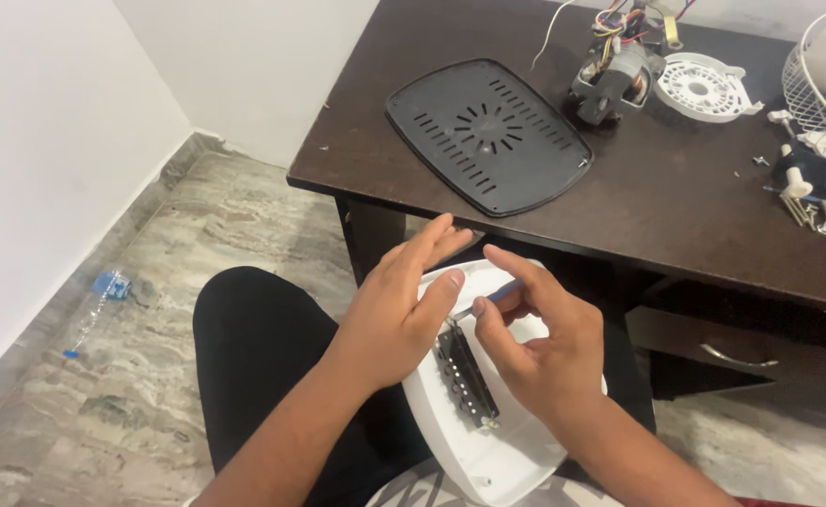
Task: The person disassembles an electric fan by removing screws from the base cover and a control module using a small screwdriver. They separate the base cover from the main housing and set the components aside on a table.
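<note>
Down in the head view, a white plastic housing shell rests on the person's lap, its hollow side up, just in front of the dark brown wooden table. A narrow black switch block with small metal contacts sits inside the shell, running lengthwise.

The left hand reaches in from the lower left, forearm angled upward, palm down and fingers stretched over the shell's upper rim; its thumb presses against the rim near the block's top end. That hand is spread flat, steadying rather than clasping.

The right hand comes in from the lower right, wrist bent inward. Thumb and fingers pinch a slim metal-tipped tool with a bluish handle, whose tip points down-left toward the top end of the black block; whether it touches there cannot be told.

On the table lie a black oval vented plastic plate, a bare electric motor with coloured wires, a white round perforated plastic disc, and a few loose screws near the right edge. A white wire grille shows at the far right.
</note>
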